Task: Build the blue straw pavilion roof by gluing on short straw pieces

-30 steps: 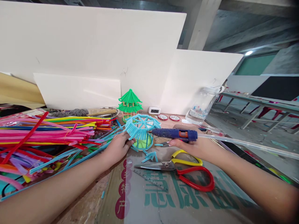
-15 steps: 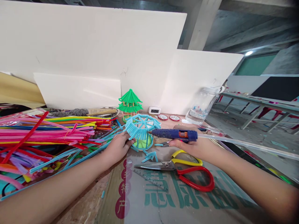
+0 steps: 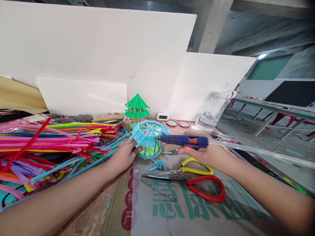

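Observation:
My left hand [image 3: 126, 153] is closed on the left edge of a light-blue pavilion model [image 3: 145, 140] made of pipe-cleaner pieces, with a spoked ring on top and a green base inside. A blue hot glue gun [image 3: 176, 140] is gripped in my right hand [image 3: 205, 153], its nozzle at the model's roof edge; whether it touches, I cannot tell. The same hand also holds tweezers [image 3: 174, 152] with a short blue piece at their tip. Several cut blue pieces [image 3: 158, 165] lie just in front of the model.
Scissors [image 3: 178, 174] with yellow and red handles and a clear triangular ruler [image 3: 159, 190] lie on the printed board [image 3: 150, 223]. Colourful pipe cleaners [image 3: 81, 141] are heaped at left. Behind stand a green tower model [image 3: 137, 106], a small clock [image 3: 162, 116] and a water bottle [image 3: 213, 111].

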Available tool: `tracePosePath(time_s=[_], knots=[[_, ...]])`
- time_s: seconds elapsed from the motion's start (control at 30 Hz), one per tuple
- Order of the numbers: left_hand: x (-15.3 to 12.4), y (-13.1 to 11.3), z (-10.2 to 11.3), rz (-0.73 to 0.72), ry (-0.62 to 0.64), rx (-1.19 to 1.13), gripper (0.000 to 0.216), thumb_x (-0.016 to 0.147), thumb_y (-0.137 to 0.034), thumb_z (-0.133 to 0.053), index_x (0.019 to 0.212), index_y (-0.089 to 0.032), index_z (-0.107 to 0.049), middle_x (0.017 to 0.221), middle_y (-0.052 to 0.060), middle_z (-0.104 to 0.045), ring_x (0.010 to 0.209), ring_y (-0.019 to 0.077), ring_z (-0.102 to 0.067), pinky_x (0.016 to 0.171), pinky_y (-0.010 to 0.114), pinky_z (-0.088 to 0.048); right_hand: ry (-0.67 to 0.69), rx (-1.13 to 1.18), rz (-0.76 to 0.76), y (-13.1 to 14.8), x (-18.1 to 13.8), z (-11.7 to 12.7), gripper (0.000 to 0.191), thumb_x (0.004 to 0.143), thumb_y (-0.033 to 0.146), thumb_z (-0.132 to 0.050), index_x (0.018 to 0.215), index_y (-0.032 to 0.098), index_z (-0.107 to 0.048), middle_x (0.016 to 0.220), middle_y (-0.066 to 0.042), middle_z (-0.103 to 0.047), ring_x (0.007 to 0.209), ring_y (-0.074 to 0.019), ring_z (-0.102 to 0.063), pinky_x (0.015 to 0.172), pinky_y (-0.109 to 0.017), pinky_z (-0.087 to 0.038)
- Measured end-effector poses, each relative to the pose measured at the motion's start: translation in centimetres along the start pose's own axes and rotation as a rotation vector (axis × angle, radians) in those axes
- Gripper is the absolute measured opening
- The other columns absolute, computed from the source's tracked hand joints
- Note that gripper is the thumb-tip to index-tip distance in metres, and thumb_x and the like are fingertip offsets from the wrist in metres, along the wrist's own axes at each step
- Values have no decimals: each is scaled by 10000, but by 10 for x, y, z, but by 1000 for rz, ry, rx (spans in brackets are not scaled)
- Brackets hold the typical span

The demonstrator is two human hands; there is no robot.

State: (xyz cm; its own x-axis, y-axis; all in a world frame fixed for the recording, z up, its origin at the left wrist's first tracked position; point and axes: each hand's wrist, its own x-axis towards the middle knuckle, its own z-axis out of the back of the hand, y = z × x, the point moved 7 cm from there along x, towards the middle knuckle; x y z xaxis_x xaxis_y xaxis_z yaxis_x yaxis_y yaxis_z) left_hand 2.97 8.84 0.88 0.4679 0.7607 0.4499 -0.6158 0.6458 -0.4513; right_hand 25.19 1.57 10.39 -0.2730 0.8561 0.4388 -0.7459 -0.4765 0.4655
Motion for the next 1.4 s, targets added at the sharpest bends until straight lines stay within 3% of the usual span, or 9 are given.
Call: tracePosePath(time_s=[0.5, 0.73, 0.93, 1.23, 1.4], knots=[[0, 0, 0, -2, 4, -2, 185, 915, -267, -477, 880, -173, -632, 989, 103, -656, 1070, 261, -585, 969, 405, -448, 38, 72, -64, 3, 1, -2, 202, 765, 421, -686, 822, 238, -623, 755, -5, -678, 713, -208, -657, 592, -295, -561], [-1, 0, 0, 3, -2, 6, 182, 913, -271, -481, 880, -175, -631, 996, 102, -658, 1063, 264, -589, 963, 407, -453, -14, -18, -37, -1, -1, -1, 226, 766, 439, -684, 754, 222, -620, 686, 2, -652, 645, -191, -626, 571, -297, -526], [-1, 1, -1, -1, -4, -4, 174, 908, -264, -480, 902, -176, -631, 1038, 104, -657, 1044, 262, -595, 951, 405, -460, -53, -36, 1, -5, -4, 0, 238, 772, 461, -680, 826, 230, -666, 728, -22, -683, 707, -213, -651, 581, -296, -535], [0, 1, -1, -1, 8, -20, 197, 918, -283, -460, 861, -178, -617, 972, 103, -644, 1114, 274, -563, 1008, 433, -422, 89, -82, 18, 12, 0, -1, 285, 810, 492, -634, 914, 228, -662, 828, -25, -707, 713, -205, -640, 637, -319, -516], [0, 1, -1, 3, 4, -31, 183, 910, -270, -469, 864, -177, -620, 974, 100, -645, 1092, 269, -572, 994, 428, -431, 78, -107, 27, 18, 2, 1, 275, 811, 480, -642, 847, 208, -648, 762, -18, -683, 659, -176, -605, 595, -286, -474]])
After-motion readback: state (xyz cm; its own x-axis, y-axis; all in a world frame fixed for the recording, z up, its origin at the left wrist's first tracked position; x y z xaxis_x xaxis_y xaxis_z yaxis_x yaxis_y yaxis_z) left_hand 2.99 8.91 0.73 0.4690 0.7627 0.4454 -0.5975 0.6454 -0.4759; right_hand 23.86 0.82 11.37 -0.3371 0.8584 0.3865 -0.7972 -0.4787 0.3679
